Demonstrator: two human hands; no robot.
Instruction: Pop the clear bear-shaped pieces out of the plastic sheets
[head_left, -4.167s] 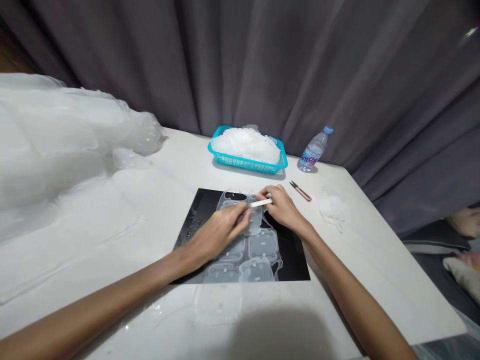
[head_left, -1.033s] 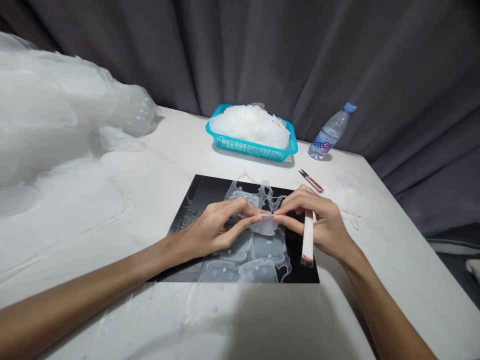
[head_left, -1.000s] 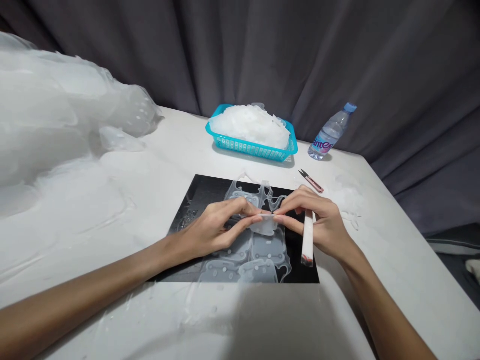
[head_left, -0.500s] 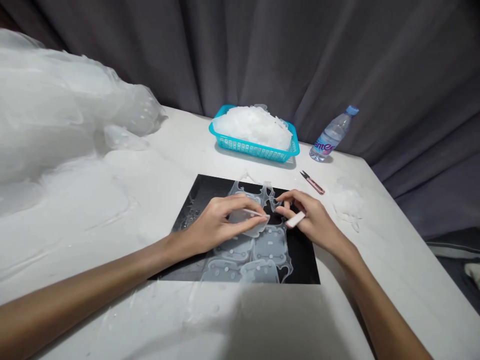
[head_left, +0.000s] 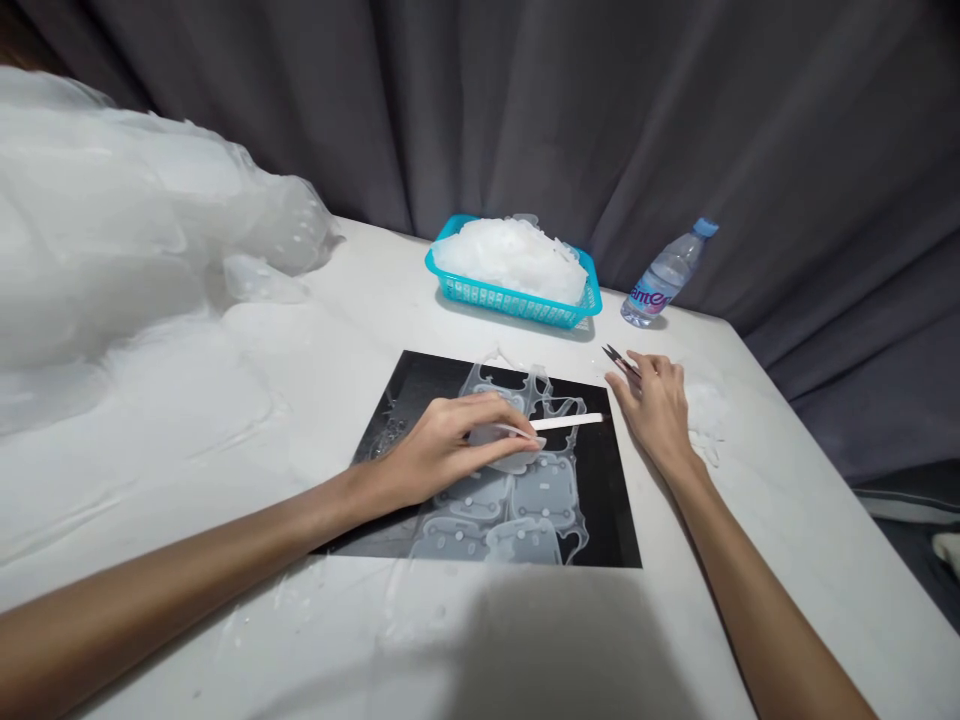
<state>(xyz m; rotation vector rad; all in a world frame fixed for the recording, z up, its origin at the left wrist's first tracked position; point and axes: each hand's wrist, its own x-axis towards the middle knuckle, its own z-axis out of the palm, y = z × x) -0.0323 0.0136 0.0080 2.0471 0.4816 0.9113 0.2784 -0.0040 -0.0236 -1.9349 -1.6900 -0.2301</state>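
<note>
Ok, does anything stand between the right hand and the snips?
Nothing visible does: the right hand is at the snips, fingers about the handles, though any grip is unclear. The white stick lies over the black mat, out of the way.

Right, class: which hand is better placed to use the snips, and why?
Probably the right hand: its thumb and fingers are at the snips, while the left hand lies farther off, pinching a translucent piece.
</note>
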